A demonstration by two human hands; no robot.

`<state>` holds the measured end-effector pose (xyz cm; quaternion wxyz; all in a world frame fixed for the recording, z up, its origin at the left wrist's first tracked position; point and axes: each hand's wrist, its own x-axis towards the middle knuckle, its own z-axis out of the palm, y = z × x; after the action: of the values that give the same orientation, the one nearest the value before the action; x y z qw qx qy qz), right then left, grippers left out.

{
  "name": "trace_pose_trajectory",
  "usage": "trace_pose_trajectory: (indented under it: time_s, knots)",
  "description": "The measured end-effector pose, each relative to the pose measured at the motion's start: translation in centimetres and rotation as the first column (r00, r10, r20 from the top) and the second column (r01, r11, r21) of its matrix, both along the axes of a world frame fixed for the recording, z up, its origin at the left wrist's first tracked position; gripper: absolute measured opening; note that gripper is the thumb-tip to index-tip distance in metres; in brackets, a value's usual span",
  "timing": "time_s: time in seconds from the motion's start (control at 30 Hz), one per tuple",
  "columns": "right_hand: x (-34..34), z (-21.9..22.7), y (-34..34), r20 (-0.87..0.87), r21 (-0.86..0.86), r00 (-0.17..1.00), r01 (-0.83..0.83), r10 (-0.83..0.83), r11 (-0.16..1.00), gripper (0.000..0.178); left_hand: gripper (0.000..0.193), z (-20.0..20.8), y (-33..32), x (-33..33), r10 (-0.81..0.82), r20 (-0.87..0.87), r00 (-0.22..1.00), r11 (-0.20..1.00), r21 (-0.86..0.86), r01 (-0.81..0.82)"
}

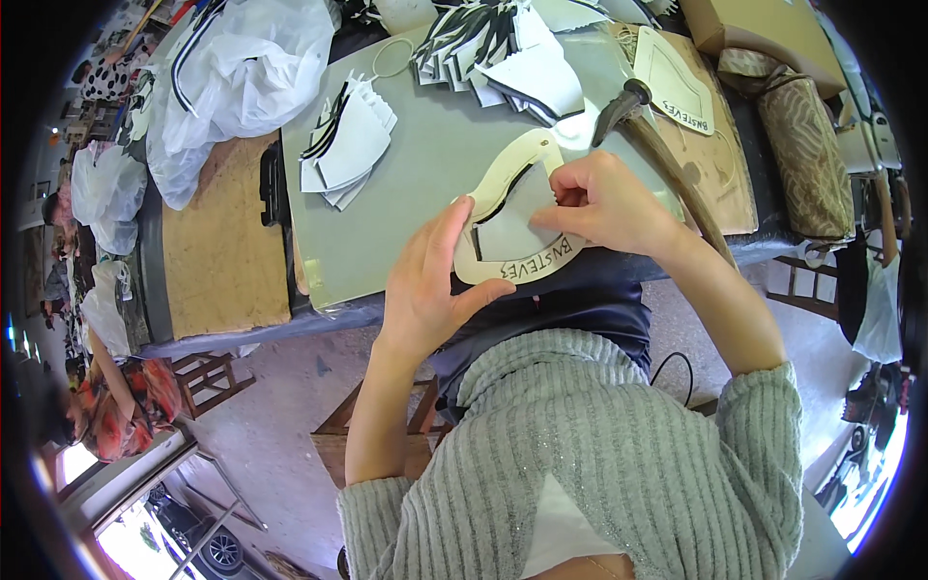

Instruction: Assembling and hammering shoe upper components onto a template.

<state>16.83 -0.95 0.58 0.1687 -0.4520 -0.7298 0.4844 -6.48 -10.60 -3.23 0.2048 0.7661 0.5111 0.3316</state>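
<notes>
A cream, curved template board (469, 267) with handwriting along its near edge lies at the front of the grey-green mat (358, 253). Inside its cut-out sits a pale grey-white piece (507, 230) with a black strip along its left edge. My left hand (422, 277) holds the board's left side, fingers along the edge and thumb by the near corner. My right hand (614, 205) is closed in a pinch over the right part of the pale piece; whatever its fingertips hold is mostly hidden.
A hammer (681, 179) lies just beyond my right hand. White pieces with black edging are stacked at left (353, 140) and at the back (532, 77). A second template (674, 87) lies back right, near a patterned roll (804, 159). Plastic bags (242, 72) cover the back left.
</notes>
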Motion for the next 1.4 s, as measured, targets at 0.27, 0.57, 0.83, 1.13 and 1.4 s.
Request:
trace_pose_trajectory:
  time_s: [0.27,0.57,0.83,1.13,1.4]
  knots:
    - [0.4,-0.1,-0.1,0.045,0.031,0.999,-0.002,0.000,1.000,0.036,0.092,0.4,-0.1,0.1,0.004,0.025,1.000,0.997,-0.079,-0.003]
    - [0.2,0.0,-0.2,0.037,0.148,0.996,-0.084,0.079,0.985,0.034,0.091,0.0,0.6,0.0,-0.022,-0.022,1.000,0.997,0.075,0.024]
    - [0.5,-0.3,0.5,0.028,0.232,0.989,-0.145,0.142,0.962,0.035,0.092,-0.1,0.6,0.1,-0.043,0.024,0.999,0.998,0.051,0.042]
    - [0.6,-0.1,0.4,0.060,0.241,0.988,-0.154,0.144,0.958,0.035,0.080,-1.0,0.8,-0.3,-0.107,-0.009,0.994,0.975,0.197,0.107]
    - [0.7,-0.9,0.9,0.063,0.262,0.981,-0.193,0.183,0.946,0.035,0.060,-0.5,0.8,-0.2,-0.135,-0.136,0.981,0.965,0.205,0.161]
